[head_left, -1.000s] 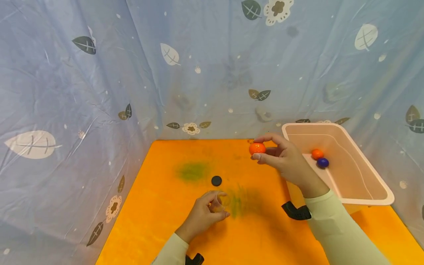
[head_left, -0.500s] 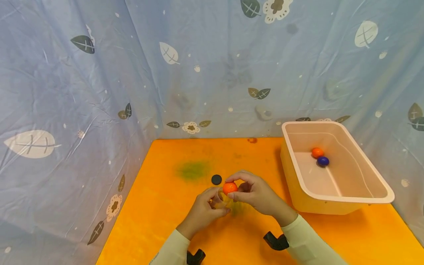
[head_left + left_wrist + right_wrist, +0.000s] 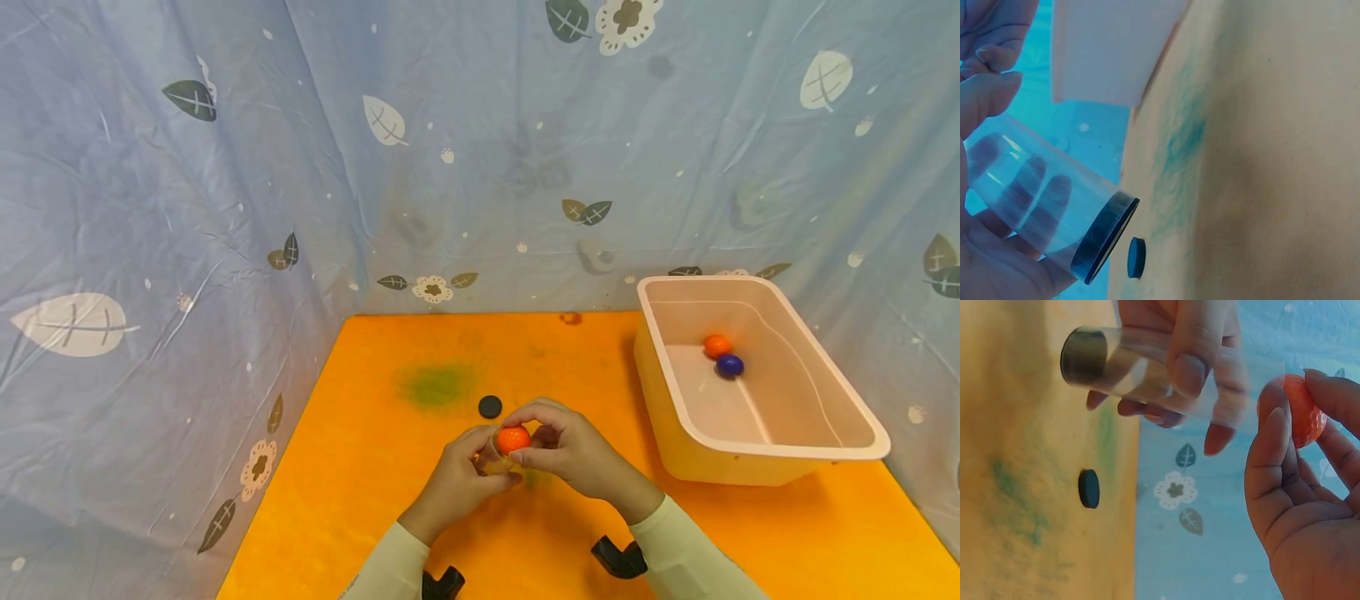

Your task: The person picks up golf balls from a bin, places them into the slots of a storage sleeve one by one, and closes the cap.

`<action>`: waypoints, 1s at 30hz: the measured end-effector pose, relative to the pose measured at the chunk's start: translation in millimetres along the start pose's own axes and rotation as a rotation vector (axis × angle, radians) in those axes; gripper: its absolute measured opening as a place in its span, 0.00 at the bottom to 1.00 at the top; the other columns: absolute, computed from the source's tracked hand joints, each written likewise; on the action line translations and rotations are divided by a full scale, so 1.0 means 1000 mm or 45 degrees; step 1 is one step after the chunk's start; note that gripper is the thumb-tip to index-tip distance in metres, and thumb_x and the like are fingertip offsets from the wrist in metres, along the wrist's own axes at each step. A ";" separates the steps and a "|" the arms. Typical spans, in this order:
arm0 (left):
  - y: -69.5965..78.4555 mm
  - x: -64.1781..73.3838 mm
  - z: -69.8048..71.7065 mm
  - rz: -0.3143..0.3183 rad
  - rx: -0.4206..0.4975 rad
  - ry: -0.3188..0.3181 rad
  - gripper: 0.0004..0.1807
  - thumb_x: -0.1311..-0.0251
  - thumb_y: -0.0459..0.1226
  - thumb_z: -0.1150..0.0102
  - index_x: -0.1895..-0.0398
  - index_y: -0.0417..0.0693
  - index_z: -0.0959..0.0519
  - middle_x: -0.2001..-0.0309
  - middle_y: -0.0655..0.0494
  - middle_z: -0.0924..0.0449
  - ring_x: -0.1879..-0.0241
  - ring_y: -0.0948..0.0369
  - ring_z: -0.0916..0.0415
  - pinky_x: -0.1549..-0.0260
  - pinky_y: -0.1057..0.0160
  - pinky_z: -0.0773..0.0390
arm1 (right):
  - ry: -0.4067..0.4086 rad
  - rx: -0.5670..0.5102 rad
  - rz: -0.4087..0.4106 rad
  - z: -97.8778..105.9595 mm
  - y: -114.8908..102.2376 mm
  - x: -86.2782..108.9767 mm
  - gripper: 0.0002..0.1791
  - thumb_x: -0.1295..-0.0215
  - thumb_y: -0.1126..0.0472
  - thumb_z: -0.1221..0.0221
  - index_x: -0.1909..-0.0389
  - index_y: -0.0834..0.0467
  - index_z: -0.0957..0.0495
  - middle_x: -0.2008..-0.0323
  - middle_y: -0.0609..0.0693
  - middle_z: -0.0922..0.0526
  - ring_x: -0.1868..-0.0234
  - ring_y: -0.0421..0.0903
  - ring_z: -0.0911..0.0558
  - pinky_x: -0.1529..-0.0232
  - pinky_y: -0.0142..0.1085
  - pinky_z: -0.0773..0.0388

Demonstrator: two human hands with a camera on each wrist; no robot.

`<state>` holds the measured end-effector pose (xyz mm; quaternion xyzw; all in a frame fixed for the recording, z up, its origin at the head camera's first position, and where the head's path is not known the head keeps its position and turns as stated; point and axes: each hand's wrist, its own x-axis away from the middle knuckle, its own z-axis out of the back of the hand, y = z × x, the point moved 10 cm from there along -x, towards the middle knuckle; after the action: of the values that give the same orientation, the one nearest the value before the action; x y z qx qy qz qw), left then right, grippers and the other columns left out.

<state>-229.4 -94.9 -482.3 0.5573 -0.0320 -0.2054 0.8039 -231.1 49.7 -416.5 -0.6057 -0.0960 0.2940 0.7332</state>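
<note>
My left hand (image 3: 456, 479) grips a clear plastic tube (image 3: 1047, 194) with a black cap at its lower end. The tube is tilted, its open mouth facing up toward my right hand (image 3: 588, 458). Between thumb and fingers, my right hand pinches an orange golf ball (image 3: 513, 440), its dimples plain in the right wrist view. The ball sits right at the tube's mouth, overlapping the rim in the head view. Just beyond both hands, a round black lid (image 3: 491, 407) lies flat on the orange table (image 3: 337, 483).
A peach plastic bin (image 3: 780, 451) stands on the right side of the table. Inside it lie another orange ball (image 3: 717, 346) and a dark blue ball (image 3: 730, 366), side by side. A blue leaf-patterned curtain (image 3: 465, 167) borders the table at the back and sides.
My right hand has carried the orange golf ball from beside the bin leftward and down to the tube's mouth. The left hand has stayed nearly in place with the tube.
</note>
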 end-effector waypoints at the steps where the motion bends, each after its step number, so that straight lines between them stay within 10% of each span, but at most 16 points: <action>1: 0.000 0.000 0.000 0.002 0.006 -0.003 0.28 0.38 0.39 0.18 0.37 0.71 0.16 0.56 0.51 0.21 0.52 0.42 0.25 0.57 0.55 0.20 | 0.002 -0.012 -0.011 0.000 0.001 0.000 0.21 0.26 0.65 0.28 0.35 0.56 0.18 0.43 0.57 0.19 0.64 0.57 0.15 0.62 0.38 0.15; 6: 0.001 0.000 -0.002 -0.012 -0.016 -0.017 0.27 0.37 0.39 0.19 0.35 0.57 0.16 0.53 0.56 0.20 0.56 0.53 0.22 0.58 0.59 0.19 | 0.008 -0.071 -0.060 0.000 0.008 0.002 0.29 0.25 0.65 0.29 0.27 0.59 0.26 0.38 0.63 0.24 0.62 0.61 0.14 0.60 0.39 0.14; 13: -0.002 0.001 0.000 -0.027 -0.082 -0.002 0.30 0.37 0.38 0.18 0.33 0.67 0.18 0.60 0.51 0.22 0.56 0.53 0.25 0.60 0.58 0.23 | 0.010 -0.024 -0.024 0.008 0.004 0.002 0.32 0.24 0.65 0.30 0.24 0.56 0.29 0.37 0.60 0.26 0.62 0.60 0.14 0.60 0.39 0.15; 30: -0.006 0.001 -0.004 0.043 -0.105 -0.025 0.32 0.36 0.40 0.18 0.31 0.71 0.19 0.55 0.61 0.20 0.56 0.57 0.23 0.59 0.57 0.22 | 0.172 0.110 0.178 0.085 -0.074 -0.011 0.37 0.28 0.72 0.30 0.21 0.55 0.31 0.38 0.59 0.25 0.59 0.57 0.13 0.57 0.39 0.15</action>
<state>-229.1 -93.3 -489.4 0.5212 -0.0409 -0.1984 0.8291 -259.1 107.0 -323.4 -0.5971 0.0090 0.3068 0.7411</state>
